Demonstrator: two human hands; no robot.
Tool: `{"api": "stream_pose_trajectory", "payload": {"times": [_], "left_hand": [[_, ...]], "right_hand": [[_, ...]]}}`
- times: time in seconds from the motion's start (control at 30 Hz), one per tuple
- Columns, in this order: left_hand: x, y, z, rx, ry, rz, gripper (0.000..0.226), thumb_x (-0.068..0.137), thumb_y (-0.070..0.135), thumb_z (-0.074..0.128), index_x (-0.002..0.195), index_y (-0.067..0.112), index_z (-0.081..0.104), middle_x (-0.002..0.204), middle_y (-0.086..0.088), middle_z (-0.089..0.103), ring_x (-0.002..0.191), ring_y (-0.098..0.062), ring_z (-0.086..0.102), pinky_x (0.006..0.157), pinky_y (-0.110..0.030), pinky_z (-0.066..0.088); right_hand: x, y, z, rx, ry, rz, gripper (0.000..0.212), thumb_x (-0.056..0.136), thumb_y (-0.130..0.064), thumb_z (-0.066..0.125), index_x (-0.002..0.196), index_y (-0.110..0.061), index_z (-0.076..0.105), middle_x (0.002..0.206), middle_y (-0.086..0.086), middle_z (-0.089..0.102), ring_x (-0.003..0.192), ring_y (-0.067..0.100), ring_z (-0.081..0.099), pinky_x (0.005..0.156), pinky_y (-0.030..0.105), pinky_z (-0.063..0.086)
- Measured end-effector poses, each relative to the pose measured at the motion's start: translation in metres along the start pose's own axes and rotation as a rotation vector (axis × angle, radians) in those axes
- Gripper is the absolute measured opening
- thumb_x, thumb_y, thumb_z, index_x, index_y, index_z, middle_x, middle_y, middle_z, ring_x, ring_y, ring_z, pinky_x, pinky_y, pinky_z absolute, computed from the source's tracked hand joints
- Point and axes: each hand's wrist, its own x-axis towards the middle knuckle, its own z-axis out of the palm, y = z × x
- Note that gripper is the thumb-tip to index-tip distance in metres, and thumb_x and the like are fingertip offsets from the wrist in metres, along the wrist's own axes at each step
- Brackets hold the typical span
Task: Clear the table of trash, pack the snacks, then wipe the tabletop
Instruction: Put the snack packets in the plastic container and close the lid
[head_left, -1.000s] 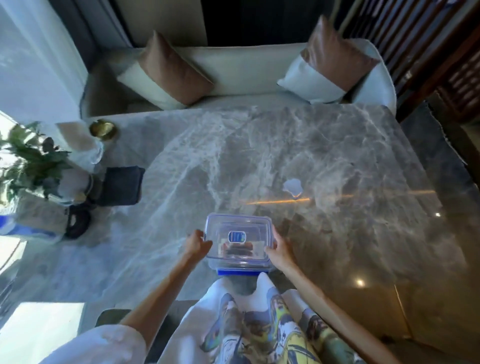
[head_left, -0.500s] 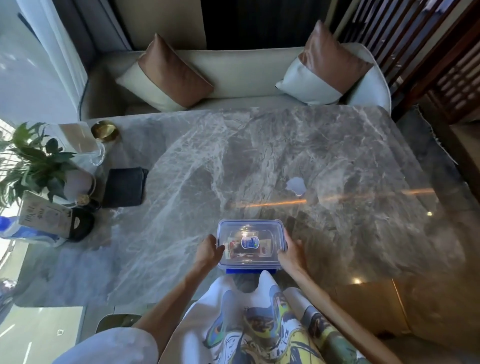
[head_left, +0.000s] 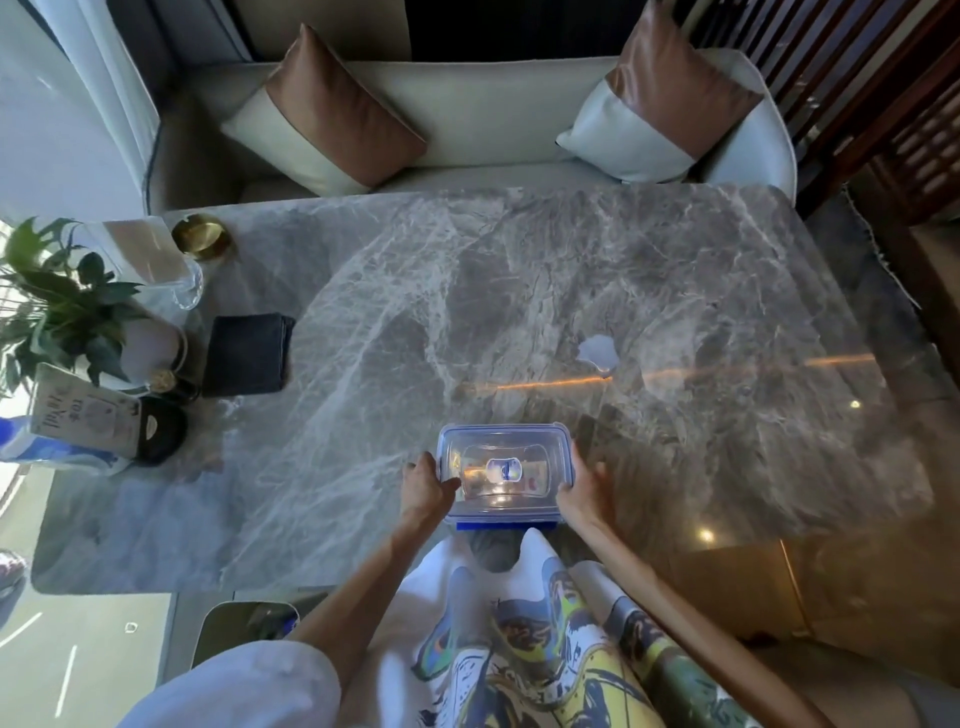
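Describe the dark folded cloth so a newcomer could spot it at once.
Go to the left end of the grey marble table, where the potted plant stands. Just right of its pot lies the dark folded cloth, flat on the marble. It alone is square and matte; the brass dish beyond it is round and shiny.
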Motion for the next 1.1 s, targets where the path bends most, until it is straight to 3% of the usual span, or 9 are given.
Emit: {"api": "stream_pose_trajectory", "payload": {"times": [0.1,0.2,0.33,0.43,0.53,0.63,0.77,0.93,1.1], "left_hand": [[0.001,0.001,0.002,0.039,-0.024,0.017,0.04,0.083,0.018,0.07,0.109,-0.004,0.049,0.117,-0.026,0.054,0.105,-0.039,0.053,0.082,-0.04,0.041],[0.005,0.005,0.0,0.117,-0.063,0.021,0.053,0.084,0.022,0.07,0.122,-0.003,0.044,0.125,-0.026,0.048,0.117,-0.041,0.049,0.096,-0.042,0.039],[0.021,0.027,-0.004,0.419,-0.082,0.13,0.087,0.082,0.034,0.066,0.151,0.021,0.014,0.136,-0.016,0.035,0.126,-0.038,0.039,0.104,-0.049,0.036],[0.045,0.055,-0.007,0.566,-0.102,0.24,0.07,0.086,0.044,0.059,0.146,0.025,0.029,0.144,-0.011,0.04,0.132,-0.033,0.037,0.109,-0.047,0.027],[0.067,0.078,-0.008,0.597,-0.198,0.291,0.062,0.089,0.047,0.057,0.145,0.028,0.037,0.148,-0.006,0.045,0.139,-0.029,0.035,0.113,-0.048,0.021],[0.085,0.092,-0.01,0.572,-0.418,0.288,0.058,0.092,0.037,0.059,0.145,0.026,0.039,0.149,-0.001,0.047,0.139,-0.023,0.04,0.118,-0.046,0.022],[0.096,0.101,-0.011,0.585,-0.584,0.301,0.056,0.094,0.024,0.059,0.145,0.01,0.041,0.148,-0.012,0.046,0.135,-0.027,0.046,0.115,-0.034,0.032],[0.098,0.094,-0.013,0.639,-0.459,0.391,0.049,0.089,0.035,0.064,0.136,0.027,0.051,0.138,-0.011,0.043,0.134,-0.033,0.032,0.114,-0.049,0.03],[0.087,0.086,-0.003,0.669,-0.354,0.484,0.036,0.094,0.03,0.057,0.129,0.036,0.059,0.129,-0.008,0.047,0.127,-0.03,0.038,0.108,-0.04,0.031]], "right_hand": [[0.0,0.002,0.001,0.02,0.003,0.02,0.071,0.094,-0.006,0.049,0.153,-0.034,0.022,0.143,0.024,0.03,0.125,0.039,0.049,0.106,0.043,0.047],[0.003,0.003,-0.002,0.034,-0.016,0.031,0.07,0.095,-0.006,0.048,0.153,-0.034,0.022,0.143,0.023,0.031,0.122,0.038,0.052,0.104,0.044,0.048],[0.002,-0.003,-0.004,-0.011,-0.049,0.04,0.075,0.094,-0.021,0.056,0.155,-0.032,0.014,0.144,0.017,0.028,0.125,0.034,0.049,0.103,0.045,0.049],[0.002,-0.008,0.004,-0.011,-0.065,0.043,0.096,0.087,-0.047,0.065,0.156,-0.025,0.004,0.151,0.014,0.021,0.14,0.032,0.032,0.113,0.045,0.035],[0.007,-0.011,0.01,0.06,-0.079,0.067,0.102,0.084,-0.044,0.07,0.156,-0.019,0.003,0.158,0.018,0.016,0.148,0.034,0.019,0.12,0.046,0.022],[0.011,-0.012,0.014,0.022,-0.054,0.071,0.101,0.085,-0.043,0.069,0.155,-0.014,0.003,0.158,0.021,0.018,0.148,0.035,0.019,0.12,0.046,0.022],[0.012,-0.013,0.019,-0.015,-0.048,0.08,0.1,0.087,-0.044,0.066,0.155,-0.011,-0.001,0.16,0.021,0.016,0.147,0.036,0.021,0.12,0.049,0.022],[0.013,-0.014,0.021,0.049,-0.07,0.108,0.1,0.089,-0.04,0.065,0.156,-0.016,-0.007,0.159,0.02,0.017,0.146,0.036,0.025,0.118,0.051,0.025],[0.014,-0.011,0.022,0.042,-0.074,0.112,0.099,0.089,-0.039,0.065,0.155,-0.016,-0.006,0.156,0.021,0.02,0.142,0.038,0.029,0.117,0.05,0.026]]}}
